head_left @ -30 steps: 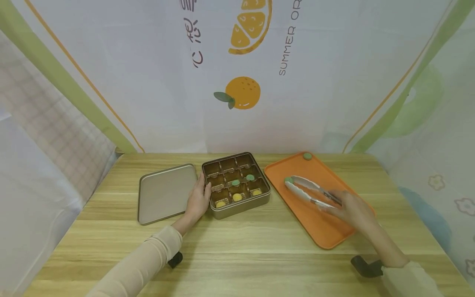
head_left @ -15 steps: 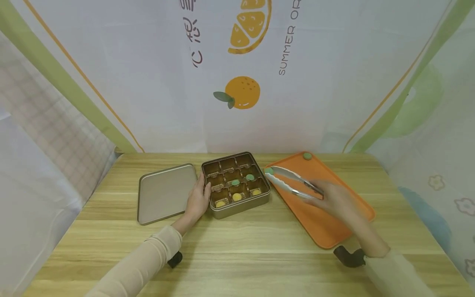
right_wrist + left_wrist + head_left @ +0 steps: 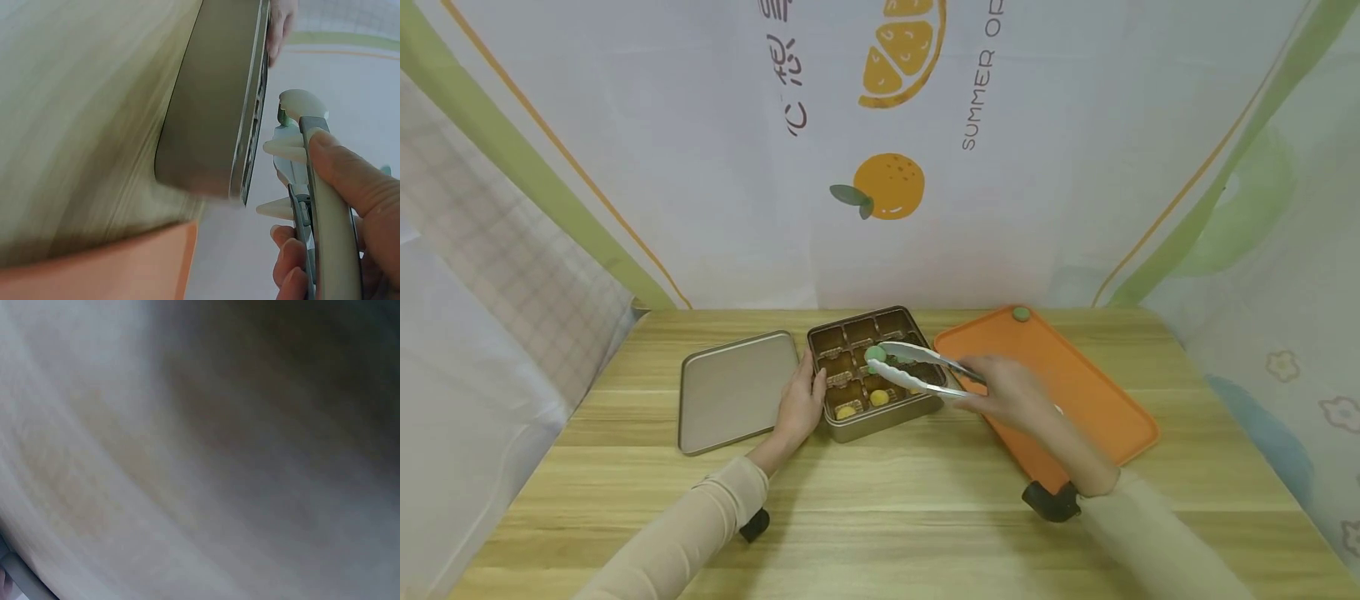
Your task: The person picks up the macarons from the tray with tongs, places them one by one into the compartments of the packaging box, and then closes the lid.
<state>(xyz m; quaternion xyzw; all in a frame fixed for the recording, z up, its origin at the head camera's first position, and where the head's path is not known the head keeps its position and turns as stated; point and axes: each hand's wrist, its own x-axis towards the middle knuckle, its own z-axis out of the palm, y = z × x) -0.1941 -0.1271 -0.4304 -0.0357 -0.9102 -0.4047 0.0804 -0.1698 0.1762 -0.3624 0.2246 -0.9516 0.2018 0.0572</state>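
My left hand (image 3: 799,402) holds the left wall of a square metal tin (image 3: 887,418), its thumb at the rim. The tin has a brown divided insert, with yellow round pieces (image 3: 878,398) in the front row. In my right hand (image 3: 1011,392) are silver tongs (image 3: 901,377); in the right wrist view the thumb presses one arm of the tongs (image 3: 331,231), fingers round the other. A small green round piece (image 3: 876,357) sits between the tong tips, over the middle compartment. The tongs partly cover the tin's right compartments. The left wrist view is too blurred to read.
A flat metal lid (image 3: 737,392) lies left of the tin. To the right, an orange tray (image 3: 1097,408) bears one green piece (image 3: 1021,314) at its far corner. Printed cloth (image 3: 1037,233) hangs behind the wooden table (image 3: 880,517).
My right hand has carried the tongs and the green piece leftward from the orange tray to above the tin. The left hand has stayed at the tin's left side.
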